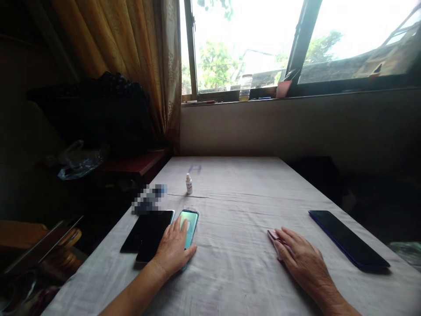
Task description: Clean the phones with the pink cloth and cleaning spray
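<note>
My left hand (176, 243) lies with fingers spread over a phone (190, 232) whose screen glows teal. Beside it on the left are two flat dark-screened devices (154, 228), partly overlapping; my wrist crosses one's lower corner. My right hand (301, 252) rests low on the table, its fingers over a small folded pink cloth (273, 235), part of which shows between thumb and forefinger. Farther right lies a large dark-screened device in a purple-edged case (348, 241). A small white bottle with a pointed cap (189, 184) stands upright beyond the teal phone.
A pale cloth (230, 263) covers the table. A pixelated item (149, 199) sits at its left edge. Behind are a wall and a window; a jar (245, 87) and a pink pot (283, 89) stand on the sill. A plastic bag (82, 160) hangs near a reddish side table (138, 162).
</note>
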{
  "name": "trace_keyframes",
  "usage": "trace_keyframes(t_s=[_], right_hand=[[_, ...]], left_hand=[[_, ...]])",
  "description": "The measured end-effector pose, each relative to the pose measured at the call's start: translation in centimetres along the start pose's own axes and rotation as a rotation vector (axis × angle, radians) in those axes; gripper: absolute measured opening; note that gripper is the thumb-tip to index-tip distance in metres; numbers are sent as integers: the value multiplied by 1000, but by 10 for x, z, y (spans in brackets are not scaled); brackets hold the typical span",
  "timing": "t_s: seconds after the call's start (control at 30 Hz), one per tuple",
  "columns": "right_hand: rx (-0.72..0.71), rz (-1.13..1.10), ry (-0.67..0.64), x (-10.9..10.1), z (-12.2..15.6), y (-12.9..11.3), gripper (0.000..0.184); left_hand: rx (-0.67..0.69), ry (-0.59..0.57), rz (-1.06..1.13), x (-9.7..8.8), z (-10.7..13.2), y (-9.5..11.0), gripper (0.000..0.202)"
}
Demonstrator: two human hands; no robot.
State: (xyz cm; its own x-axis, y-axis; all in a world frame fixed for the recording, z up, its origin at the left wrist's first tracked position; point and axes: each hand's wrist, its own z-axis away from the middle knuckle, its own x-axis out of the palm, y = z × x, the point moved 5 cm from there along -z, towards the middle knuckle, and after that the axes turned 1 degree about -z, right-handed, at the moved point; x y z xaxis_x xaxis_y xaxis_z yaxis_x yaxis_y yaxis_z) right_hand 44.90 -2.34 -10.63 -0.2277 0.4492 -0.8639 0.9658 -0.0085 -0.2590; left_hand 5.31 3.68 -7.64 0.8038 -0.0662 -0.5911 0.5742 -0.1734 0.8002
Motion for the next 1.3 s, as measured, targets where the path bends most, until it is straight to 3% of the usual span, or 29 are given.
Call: trace_keyframes(t_s=[0.23, 0.47, 0.6, 0.73, 0.83, 0.93, 1.07, 1.3], right_hand=[[-27, 12, -35, -8, -1, -18, 40], [-61, 23, -191, -27, -11, -40, 30], [-63, 56, -227, -34, -23, -41, 28], [-70, 68, -244, -34, -27, -37, 23], [-90, 54, -235, -31, -24, -35, 20], [-102, 38, -212, -27, -21, -32, 23], [-124, 17, -174, -21, -19, -29, 27], [-137, 23, -121, -15, -18, -25, 26]], left_hand=[[-36, -14, -48, 8, -10, -2, 65], [-45, -60, -222, -3, -24, 4, 62], [-95, -55, -342, -22, -39, 11, 54], [-198, -2, -426, -53, -52, 15, 48], [-241, 62, -409, -74, -54, 18, 41], [-254, 111, -313, -83, -50, 23, 40], [-268, 100, -77, -66, -39, 30, 44], [-295, -126, 389, 23, -23, 43, 45]])
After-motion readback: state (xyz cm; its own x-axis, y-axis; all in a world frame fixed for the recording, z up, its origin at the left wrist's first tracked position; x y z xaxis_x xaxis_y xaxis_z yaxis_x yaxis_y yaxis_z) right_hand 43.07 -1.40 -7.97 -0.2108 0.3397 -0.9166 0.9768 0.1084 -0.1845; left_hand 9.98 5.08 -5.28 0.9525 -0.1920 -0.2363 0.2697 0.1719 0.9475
